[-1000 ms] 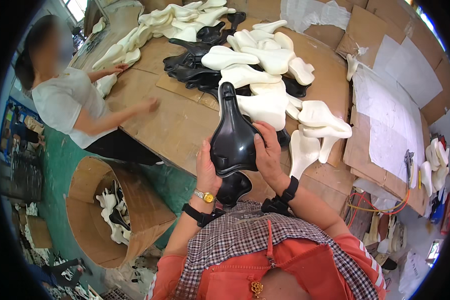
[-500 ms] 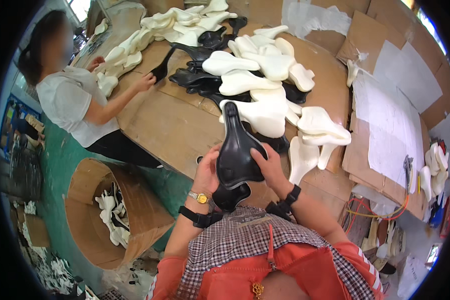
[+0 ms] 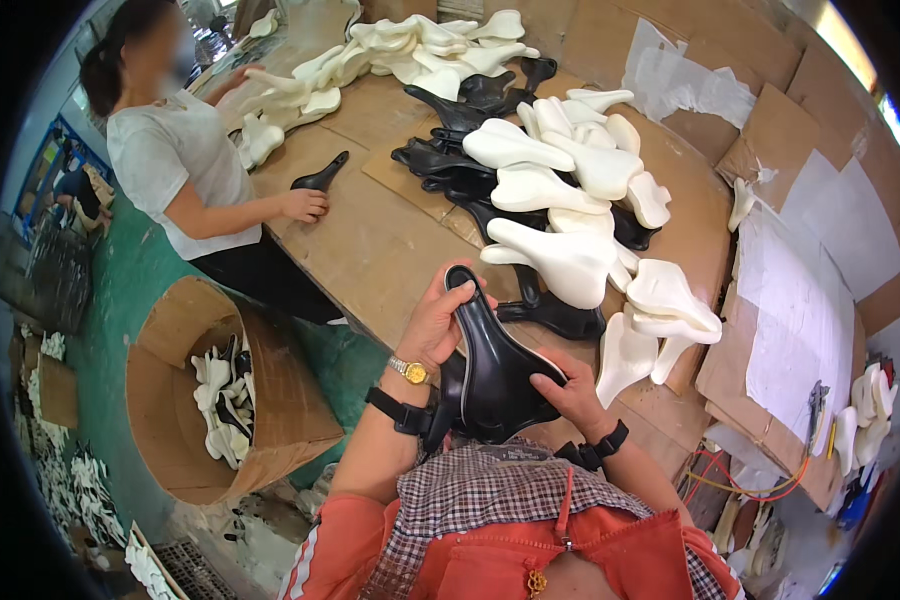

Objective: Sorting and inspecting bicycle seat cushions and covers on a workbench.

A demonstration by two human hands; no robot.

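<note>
A black bicycle saddle [image 3: 500, 375] is held in front of my body, narrow nose pointing away and slightly left. My left hand [image 3: 437, 320] is closed around the nose, its thumb lying on the tip. My right hand [image 3: 573, 393] grips the wide rear edge on the right, thumb on top. Beneath it, at the left, part of another black piece [image 3: 450, 385] shows; most of it is hidden. Just beyond my hands lie white saddle pads [image 3: 560, 262] and a black saddle [image 3: 560, 320] on the cardboard-covered table [image 3: 370, 260].
White and black saddles are heaped along the table. A co-worker [image 3: 185, 165] stands at the far left, one hand beside a black saddle [image 3: 322, 175]. A large cardboard drum [image 3: 280, 400] holding saddles stands left of me. Pliers [image 3: 818, 400] lie at the right near cables.
My left hand has shifted from the saddle's side up to its nose, and the saddle has tilted. The co-worker's black saddle has come down onto the table. The whole view has shifted.
</note>
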